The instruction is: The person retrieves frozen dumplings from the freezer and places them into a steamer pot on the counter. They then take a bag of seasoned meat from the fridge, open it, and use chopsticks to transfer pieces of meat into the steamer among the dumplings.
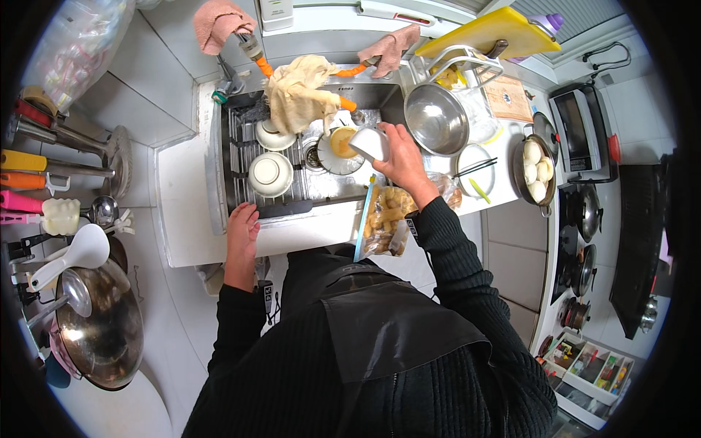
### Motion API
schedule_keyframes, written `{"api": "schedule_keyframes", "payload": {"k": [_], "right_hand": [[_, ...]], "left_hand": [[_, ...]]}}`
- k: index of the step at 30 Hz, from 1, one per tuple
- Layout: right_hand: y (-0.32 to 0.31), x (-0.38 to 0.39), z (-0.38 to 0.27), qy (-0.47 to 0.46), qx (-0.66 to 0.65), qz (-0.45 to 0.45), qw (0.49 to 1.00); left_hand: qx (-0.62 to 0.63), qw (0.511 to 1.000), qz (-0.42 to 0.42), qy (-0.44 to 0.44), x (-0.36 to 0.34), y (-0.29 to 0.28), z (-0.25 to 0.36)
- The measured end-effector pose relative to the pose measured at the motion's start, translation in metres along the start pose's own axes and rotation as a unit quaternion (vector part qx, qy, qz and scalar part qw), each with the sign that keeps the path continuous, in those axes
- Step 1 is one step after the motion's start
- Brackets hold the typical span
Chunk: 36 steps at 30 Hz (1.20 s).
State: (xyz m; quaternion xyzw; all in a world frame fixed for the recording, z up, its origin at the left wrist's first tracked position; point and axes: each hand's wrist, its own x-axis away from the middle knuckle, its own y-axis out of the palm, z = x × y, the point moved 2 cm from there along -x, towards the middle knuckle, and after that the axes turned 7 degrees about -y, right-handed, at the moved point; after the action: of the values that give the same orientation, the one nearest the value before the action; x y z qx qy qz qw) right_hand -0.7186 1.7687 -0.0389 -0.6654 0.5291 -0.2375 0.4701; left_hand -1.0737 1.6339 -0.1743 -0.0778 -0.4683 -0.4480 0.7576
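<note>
Over the sink (393, 106), the right hand (402, 162) clamps a white bowl (369, 145), which the left hand (242, 228), empty and slack at the sink's near edge, could steady against slipping.

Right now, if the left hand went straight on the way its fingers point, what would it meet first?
The left hand would probably meet the sink's near edge first; if it cleared that, the nearer upturned bowl seems next, though depth is unclear.
</note>
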Motion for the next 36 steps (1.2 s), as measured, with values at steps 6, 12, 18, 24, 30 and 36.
{"api": "schedule_keyframes", "payload": {"k": [6,12,18,24,30,36], "right_hand": [[0.058,0.002,-0.011,0.06,0.001,-0.062,0.996],[0.067,-0.02,-0.022,-0.044,-0.217,-0.091,0.971],[0.093,-0.028,-0.009,0.082,-0.248,-0.121,0.958],[0.088,-0.031,-0.012,-0.011,0.197,-0.089,0.976],[0.071,-0.023,-0.021,0.12,-0.433,-0.288,0.846],[0.1,-0.026,-0.008,0.036,0.262,-0.103,0.959]], "left_hand": [[-0.002,1.0,0.0,0.002,0.008,-0.001,0.003],[-0.012,1.0,-0.002,-0.001,0.016,-0.014,0.011],[-0.017,1.0,0.008,-0.005,0.024,-0.027,0.011],[-0.044,0.999,0.001,-0.012,0.025,-0.031,0.012],[-0.032,0.999,0.0,-0.011,0.017,-0.022,0.013],[-0.068,0.997,-0.027,-0.018,0.022,-0.017,0.008]]}}
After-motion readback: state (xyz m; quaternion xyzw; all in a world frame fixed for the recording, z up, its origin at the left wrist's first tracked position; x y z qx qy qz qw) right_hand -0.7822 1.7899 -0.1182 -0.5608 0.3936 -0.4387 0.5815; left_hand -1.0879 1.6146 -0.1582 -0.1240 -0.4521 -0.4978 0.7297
